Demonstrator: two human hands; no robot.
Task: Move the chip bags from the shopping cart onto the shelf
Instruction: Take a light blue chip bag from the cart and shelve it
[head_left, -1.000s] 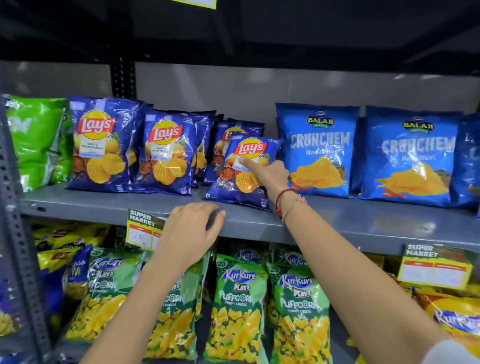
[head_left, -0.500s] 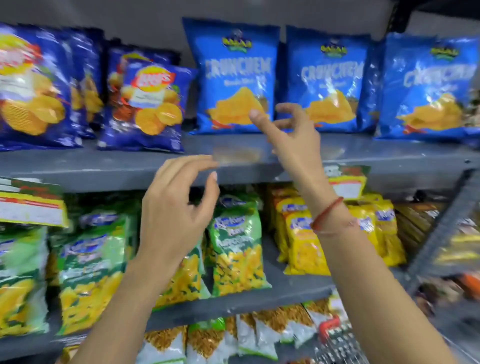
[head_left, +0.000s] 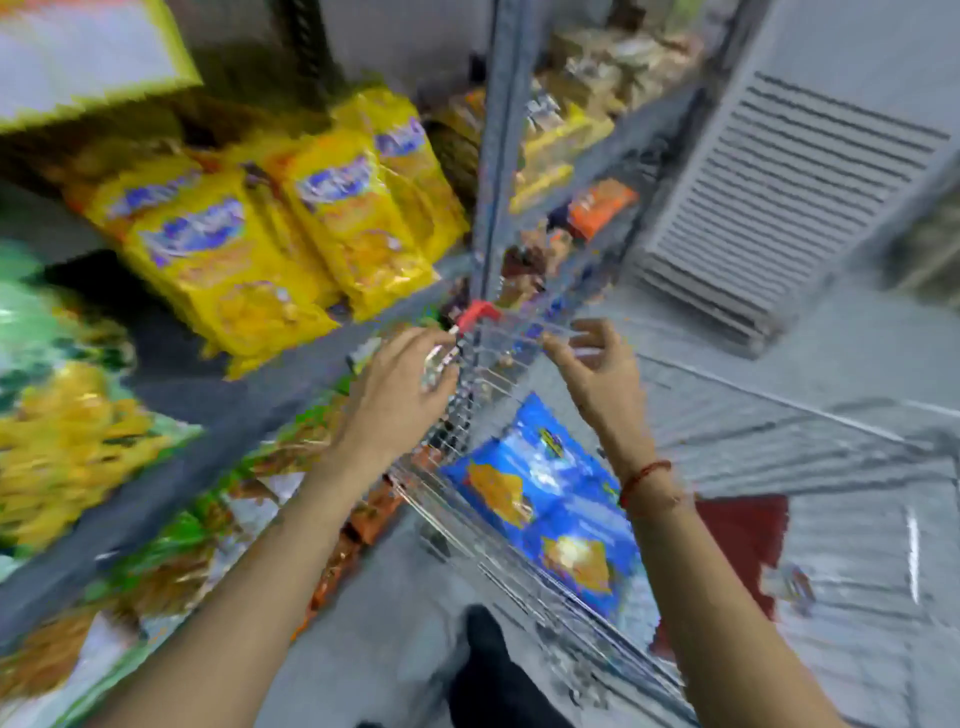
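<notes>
The view is blurred and tilted down toward the wire shopping cart (head_left: 467, 519) at lower middle. Blue chip bags (head_left: 545, 499) with yellow chip pictures lie inside the cart. My left hand (head_left: 400, 395) hovers over the cart's near-left rim, fingers loosely spread, holding nothing. My right hand (head_left: 597, 369) hangs above the blue bags, fingers curled and apart, also with nothing in it; a red thread circles its wrist. The grey shelf (head_left: 218, 395) runs along the left.
Yellow snack bags (head_left: 249, 249) and green corn-puff bags (head_left: 57, 431) fill the shelf levels at left. A grey upright post (head_left: 493, 156) stands behind the cart. A slatted grey panel (head_left: 779, 192) is at right. My dark shoe (head_left: 488, 660) is on the floor.
The view swung from the upper shelf down and right to the cart. Both hands left the shelf edge and dropped over the cart, holding nothing.
</notes>
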